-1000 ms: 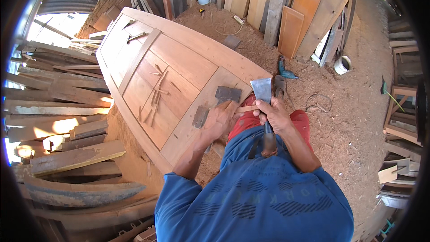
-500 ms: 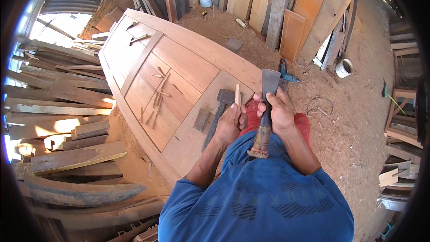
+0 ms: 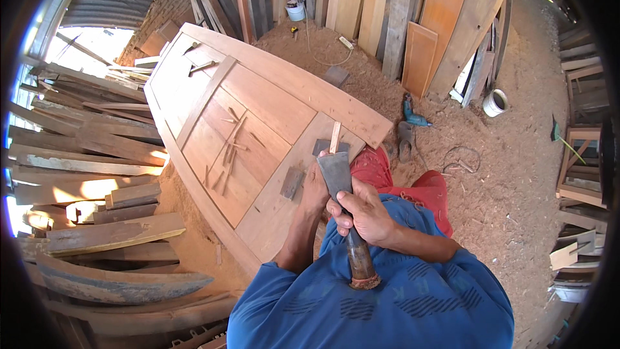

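My right hand (image 3: 368,214) is wrapped round a wide-bladed chisel (image 3: 334,174), its blade pointing up and away and its wooden handle back against my shirt. Just left of it, my left hand (image 3: 314,189) grips a thin wooden strip (image 3: 335,136) that stands upright. The chisel blade covers the left fingers and the strip's lower part, so I cannot tell whether blade and strip touch. Behind the left hand, a hammer (image 3: 321,147) lies mostly hidden on a large panelled wooden door (image 3: 265,98). A small dark block (image 3: 292,182) rests beside it.
Several thin wood slivers (image 3: 229,148) and metal clamp-like pieces (image 3: 201,68) lie on the door. Stacked timber (image 3: 116,226) fills the left side. Boards (image 3: 361,6) lean at the back. A teal power drill (image 3: 414,113) and white bucket (image 3: 495,103) stand on the sawdust-covered floor.
My right hand has brought the chisel left and nearer, so its blade now overlaps my left hand. The left hand still holds the strip, slightly further left.
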`<action>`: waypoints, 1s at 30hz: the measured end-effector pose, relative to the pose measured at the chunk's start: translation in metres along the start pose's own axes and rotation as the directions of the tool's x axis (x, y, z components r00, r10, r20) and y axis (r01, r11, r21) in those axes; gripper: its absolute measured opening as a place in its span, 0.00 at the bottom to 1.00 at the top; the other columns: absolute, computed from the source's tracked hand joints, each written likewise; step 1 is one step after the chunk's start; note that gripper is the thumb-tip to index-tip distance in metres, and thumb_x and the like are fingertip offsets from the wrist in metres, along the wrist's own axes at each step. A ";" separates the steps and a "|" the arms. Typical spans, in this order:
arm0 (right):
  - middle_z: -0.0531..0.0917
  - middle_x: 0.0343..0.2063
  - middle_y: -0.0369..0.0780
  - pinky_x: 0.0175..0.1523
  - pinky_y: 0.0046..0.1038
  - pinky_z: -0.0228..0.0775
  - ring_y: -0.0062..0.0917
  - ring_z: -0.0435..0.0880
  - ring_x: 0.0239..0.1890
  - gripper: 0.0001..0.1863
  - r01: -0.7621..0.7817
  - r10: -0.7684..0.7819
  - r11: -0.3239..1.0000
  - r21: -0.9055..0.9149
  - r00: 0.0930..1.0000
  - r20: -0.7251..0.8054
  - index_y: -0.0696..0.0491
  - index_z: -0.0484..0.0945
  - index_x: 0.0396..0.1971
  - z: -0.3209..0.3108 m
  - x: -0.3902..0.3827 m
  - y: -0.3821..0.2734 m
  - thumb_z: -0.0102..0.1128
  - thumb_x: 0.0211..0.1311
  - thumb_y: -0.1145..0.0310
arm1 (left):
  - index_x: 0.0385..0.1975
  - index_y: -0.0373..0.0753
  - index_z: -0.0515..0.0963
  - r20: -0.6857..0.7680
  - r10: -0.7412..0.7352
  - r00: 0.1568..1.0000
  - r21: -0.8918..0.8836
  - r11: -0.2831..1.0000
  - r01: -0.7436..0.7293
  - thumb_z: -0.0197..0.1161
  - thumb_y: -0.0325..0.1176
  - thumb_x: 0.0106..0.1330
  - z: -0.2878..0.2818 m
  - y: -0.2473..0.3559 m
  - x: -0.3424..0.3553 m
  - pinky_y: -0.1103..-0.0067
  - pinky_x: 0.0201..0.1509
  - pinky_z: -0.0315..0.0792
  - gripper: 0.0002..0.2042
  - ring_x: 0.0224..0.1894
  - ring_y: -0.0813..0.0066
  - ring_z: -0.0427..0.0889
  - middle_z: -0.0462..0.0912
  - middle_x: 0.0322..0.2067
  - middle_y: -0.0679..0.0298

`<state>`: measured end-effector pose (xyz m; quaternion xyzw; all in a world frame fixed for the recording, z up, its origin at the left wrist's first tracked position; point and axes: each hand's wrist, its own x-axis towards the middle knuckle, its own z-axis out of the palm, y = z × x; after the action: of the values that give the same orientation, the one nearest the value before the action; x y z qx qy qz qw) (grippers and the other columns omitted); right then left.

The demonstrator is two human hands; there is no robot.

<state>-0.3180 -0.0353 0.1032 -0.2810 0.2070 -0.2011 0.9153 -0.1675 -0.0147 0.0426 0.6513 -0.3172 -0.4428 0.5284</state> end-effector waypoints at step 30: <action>0.70 0.28 0.35 0.25 0.22 0.68 0.14 0.67 0.20 0.16 0.063 -0.063 0.996 -0.060 0.998 -0.006 0.46 0.61 0.59 0.001 0.004 -0.008 0.41 0.74 0.70 | 0.38 0.42 0.76 0.070 0.190 0.979 -0.324 0.933 -0.158 0.47 0.45 0.78 0.029 0.008 0.019 0.86 0.31 0.66 0.15 0.28 0.87 0.70 0.74 0.26 0.76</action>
<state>-0.3162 -0.0428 0.1074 -0.3136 0.2077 -0.2247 0.8989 -0.1855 -0.0451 0.0444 0.5045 -0.3243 -0.4714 0.6466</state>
